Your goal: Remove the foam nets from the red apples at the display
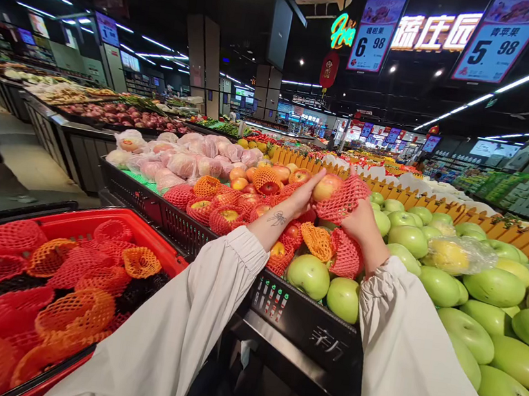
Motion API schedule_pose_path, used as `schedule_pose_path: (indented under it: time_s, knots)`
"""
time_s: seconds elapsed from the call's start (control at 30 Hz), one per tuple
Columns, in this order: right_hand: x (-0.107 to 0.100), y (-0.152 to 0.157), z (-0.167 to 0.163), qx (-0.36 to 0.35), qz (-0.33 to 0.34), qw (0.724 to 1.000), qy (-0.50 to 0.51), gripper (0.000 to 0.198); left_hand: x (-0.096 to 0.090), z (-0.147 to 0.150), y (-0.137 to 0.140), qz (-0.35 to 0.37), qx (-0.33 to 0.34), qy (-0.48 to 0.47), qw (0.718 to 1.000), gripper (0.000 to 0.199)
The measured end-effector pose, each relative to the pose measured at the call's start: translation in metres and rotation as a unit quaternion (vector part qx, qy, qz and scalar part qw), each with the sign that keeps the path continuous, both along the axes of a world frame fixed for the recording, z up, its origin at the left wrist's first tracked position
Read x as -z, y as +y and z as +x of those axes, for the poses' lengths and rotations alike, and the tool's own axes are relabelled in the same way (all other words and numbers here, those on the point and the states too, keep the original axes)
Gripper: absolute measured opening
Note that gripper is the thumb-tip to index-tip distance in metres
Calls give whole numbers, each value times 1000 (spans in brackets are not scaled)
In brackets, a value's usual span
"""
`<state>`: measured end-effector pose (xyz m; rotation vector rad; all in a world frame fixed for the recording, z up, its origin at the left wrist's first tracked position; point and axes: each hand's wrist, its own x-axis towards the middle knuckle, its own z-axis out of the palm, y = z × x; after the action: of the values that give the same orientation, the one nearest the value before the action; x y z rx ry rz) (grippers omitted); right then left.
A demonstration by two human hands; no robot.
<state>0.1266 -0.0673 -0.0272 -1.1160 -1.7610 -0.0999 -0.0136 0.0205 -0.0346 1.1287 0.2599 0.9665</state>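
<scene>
A red-and-yellow apple [327,187] is up in front of me, over the fruit display, partly inside a pink foam net sleeve [346,200]. My left hand [304,194] is closed around the apple's left side, its thumb along the edge and most fingers hidden behind. On the other side, my right hand [360,222] is curled on the foam net sleeve, which covers the right part of the apple. Below my hands lie an orange foam net [317,241], another pink foam net [347,253] and green apples [309,276].
A red crate [152,235] of pink and orange foam nets stands at my lower left. Netted red apples [226,217] fill the black display bin [306,324], with wrapped pale fruit [184,165] behind. Many green apples [438,286] are piled on the right, before a yellow fence divider [526,242].
</scene>
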Motion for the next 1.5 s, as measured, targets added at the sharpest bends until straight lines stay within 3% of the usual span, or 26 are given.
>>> schedule_pose_path:
  time_s: [0.13,0.47,0.53,0.63,0.73,0.93,1.13,1.3,1.37,1.5]
  knots:
    - [0,-2,3,6,11,999,-43,48,4,0,3,47,20,26,998,41]
    - [1,-5,2,64,7,996,-66,19,5,-7,-5,135,19,73,988,45]
    - [3,-2,2,83,3,996,-40,23,5,-6,-3,122,1,56,991,43]
    - [5,5,3,93,20,995,16,44,6,0,4,72,-19,-39,996,35]
    - [6,9,2,36,3,999,35,62,6,4,7,44,-15,-122,991,36]
    - [9,7,0,-2,-52,998,29,58,-1,1,-7,23,19,-100,995,37]
    - [4,-4,-7,43,40,997,48,45,-1,1,-4,19,-3,-107,994,34]
    - [-3,-10,-4,109,141,966,186,33,1,-1,2,3,-62,-130,989,38]
    - [-4,-6,1,106,125,959,233,33,1,-1,2,1,-69,-137,988,41]
    - [-1,5,6,48,3,958,283,51,-1,0,-1,8,-47,-139,989,41]
